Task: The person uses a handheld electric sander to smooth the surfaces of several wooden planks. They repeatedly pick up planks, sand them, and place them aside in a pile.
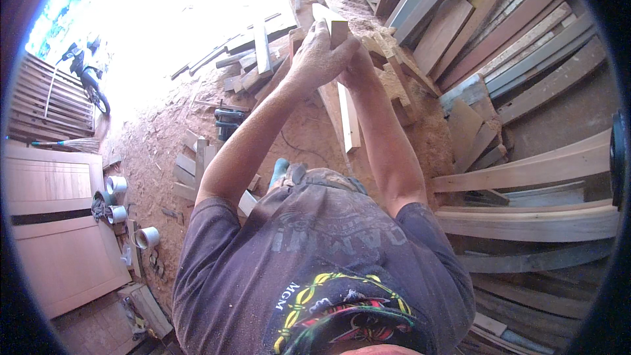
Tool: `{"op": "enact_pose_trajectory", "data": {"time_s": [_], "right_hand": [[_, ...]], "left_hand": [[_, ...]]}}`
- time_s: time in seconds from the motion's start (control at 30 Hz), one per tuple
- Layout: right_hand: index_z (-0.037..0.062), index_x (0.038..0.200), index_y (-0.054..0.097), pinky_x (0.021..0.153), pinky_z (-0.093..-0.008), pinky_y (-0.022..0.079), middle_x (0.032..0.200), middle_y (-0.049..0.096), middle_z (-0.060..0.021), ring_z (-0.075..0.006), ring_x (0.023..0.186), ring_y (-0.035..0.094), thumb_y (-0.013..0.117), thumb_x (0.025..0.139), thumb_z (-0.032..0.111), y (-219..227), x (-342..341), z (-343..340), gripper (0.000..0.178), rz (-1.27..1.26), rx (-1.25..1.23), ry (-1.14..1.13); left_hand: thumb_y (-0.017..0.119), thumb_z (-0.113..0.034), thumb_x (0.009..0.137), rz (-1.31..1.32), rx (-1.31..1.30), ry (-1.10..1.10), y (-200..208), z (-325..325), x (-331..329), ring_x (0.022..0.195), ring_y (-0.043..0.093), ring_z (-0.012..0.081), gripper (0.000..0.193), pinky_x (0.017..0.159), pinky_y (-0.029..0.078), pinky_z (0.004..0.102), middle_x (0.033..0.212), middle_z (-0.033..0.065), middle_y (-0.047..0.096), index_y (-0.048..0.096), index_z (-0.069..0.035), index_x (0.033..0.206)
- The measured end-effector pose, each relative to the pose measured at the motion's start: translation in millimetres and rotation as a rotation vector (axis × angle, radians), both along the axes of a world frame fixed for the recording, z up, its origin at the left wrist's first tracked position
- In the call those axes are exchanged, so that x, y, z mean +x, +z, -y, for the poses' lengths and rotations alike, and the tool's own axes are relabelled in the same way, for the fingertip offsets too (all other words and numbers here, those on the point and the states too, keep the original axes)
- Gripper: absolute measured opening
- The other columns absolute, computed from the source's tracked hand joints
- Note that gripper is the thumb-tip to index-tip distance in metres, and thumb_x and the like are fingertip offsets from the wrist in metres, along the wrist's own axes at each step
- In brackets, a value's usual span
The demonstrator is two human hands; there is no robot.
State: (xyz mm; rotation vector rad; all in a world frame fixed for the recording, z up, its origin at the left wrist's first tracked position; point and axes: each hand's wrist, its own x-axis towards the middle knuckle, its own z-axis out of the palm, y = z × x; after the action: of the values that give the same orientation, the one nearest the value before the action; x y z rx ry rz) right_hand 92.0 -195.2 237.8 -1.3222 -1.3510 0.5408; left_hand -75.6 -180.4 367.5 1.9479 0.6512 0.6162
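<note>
Both my arms stretch out ahead, and my hands meet at a squared piece of wood [338, 26] with a bright pale top. My left hand [317, 56] is closed on its near left side, fingers lying along the wood. Against it, my right hand [355, 64] is closed round the right and lower side of the same piece; its fingers are partly hidden. Below the hands a pale wooden strip [349, 120] shows between my forearms. Whether it belongs to the held piece I cannot tell.
Wood offcuts [253, 72] lie beyond my hands on the dusty ground. A dark power tool [229, 118] sits left of my left forearm. Long boards [526, 217] are stacked at the right. White buckets [147, 237], a panelled door [59, 250] and a motorbike [91, 75] stand at the left.
</note>
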Motion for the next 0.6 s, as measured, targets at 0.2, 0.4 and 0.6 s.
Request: {"op": "enact_pose_trajectory", "data": {"time_s": [0.2,0.4,0.6], "right_hand": [[0.0004,0.138,0.057,0.097,-0.0364,0.059,0.121,0.066,-0.012,-0.0211,0.108,0.069,0.056,0.11,0.027,13.2,-11.4,6.0,0.039,-0.063,-0.032,0.015],[-0.0006,0.138,0.057,0.097,-0.0369,0.059,0.123,0.066,-0.0138,-0.0224,0.111,0.068,0.056,0.109,0.031,-17.0,19.5,-4.3,0.043,0.003,-0.13,-0.131],[-0.0008,0.139,0.056,0.098,-0.0377,0.059,0.123,0.066,-0.0147,-0.0233,0.112,0.068,0.057,0.109,0.032,6.4,17.0,5.3,0.045,-0.053,-0.13,-0.106]], "left_hand": [[0.064,-0.053,0.099,-0.025,-0.002,0.037,4.1,1.0,-0.8,0.129,0.062,0.0441,0.084,0.11,0.049,0.0509,0.134,0.0356,0.058,0.045,0.017,0.14],[0.065,-0.055,0.098,0.051,0.017,-0.008,1.6,2.2,9.2,0.129,0.062,0.0433,0.085,0.111,0.049,0.0501,0.135,0.0348,0.058,0.046,0.016,0.141],[0.063,-0.063,0.095,-0.055,0.07,0.074,7.1,8.6,11.5,0.135,0.058,0.0446,0.099,0.114,0.045,0.0503,0.141,0.0353,0.055,0.04,0.018,0.146]]}}
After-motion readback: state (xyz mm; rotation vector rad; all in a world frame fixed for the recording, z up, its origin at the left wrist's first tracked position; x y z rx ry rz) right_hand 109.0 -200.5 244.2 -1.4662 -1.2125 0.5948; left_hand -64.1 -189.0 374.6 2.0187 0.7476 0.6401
